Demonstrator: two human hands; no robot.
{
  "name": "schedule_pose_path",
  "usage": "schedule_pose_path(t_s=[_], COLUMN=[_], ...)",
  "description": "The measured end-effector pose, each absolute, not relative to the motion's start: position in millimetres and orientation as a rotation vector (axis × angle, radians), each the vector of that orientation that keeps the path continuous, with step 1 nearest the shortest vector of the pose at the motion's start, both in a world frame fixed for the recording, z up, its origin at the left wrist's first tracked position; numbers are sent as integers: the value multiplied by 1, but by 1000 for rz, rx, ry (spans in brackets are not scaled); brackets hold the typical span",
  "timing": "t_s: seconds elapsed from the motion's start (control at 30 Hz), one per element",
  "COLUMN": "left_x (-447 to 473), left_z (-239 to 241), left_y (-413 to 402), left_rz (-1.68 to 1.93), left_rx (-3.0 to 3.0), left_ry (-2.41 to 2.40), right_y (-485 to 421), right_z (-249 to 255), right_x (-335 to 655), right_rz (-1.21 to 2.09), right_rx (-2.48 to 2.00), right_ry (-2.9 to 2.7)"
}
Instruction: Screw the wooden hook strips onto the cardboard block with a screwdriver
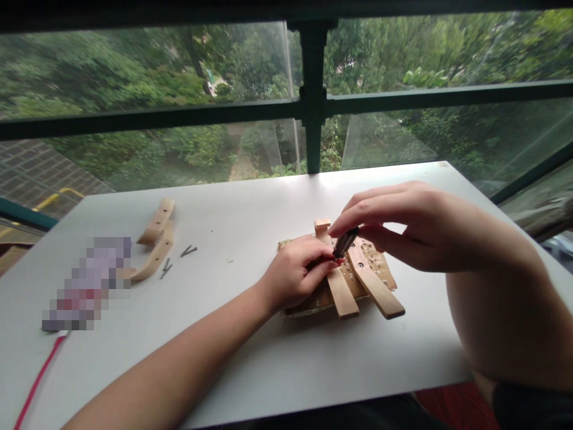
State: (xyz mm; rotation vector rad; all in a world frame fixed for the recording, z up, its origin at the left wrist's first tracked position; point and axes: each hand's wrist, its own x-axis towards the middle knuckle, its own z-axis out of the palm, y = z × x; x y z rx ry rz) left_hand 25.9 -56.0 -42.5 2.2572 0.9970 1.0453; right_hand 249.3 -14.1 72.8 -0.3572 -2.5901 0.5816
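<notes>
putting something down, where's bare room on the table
The white table is nearly bare between the loose screws and left hand, and in front of the brown block, between the forearms. It is crowded under the right hand and around the curved wooden pieces at left.

Right hand [398, 224] has a dark tool [345, 243] by its upper end, kinda tilted, and the left hand [293, 269] has its fingertips right by the lower end, over a wooden strip [342, 295]. Second strip [382, 295] sits beside it, both on a chewed-up board [379, 261]. Off left on the white surface [250, 358]: two curved wood pieces [156, 263], plus some dark screws [188, 251].
</notes>
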Motion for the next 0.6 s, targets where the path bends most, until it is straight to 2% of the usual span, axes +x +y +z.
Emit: schedule_pose_path(t_s=[0.2,0.4,0.6], left_x=[25,25,28], left_z=[-42,-44,-45], left_y=[-56,-58,-56], left_rz=[1019,1111,1151], left_rx=[2288,2228,2199], left_ry=[956,986,1075], right_y=[-16,-20,-18], right_z=[72,63,55], right_x=[247,228,217], right_rz=[362,381,228], right_rx=[-544,-601,-750], right_ry=[-2560,-2548,-2484])
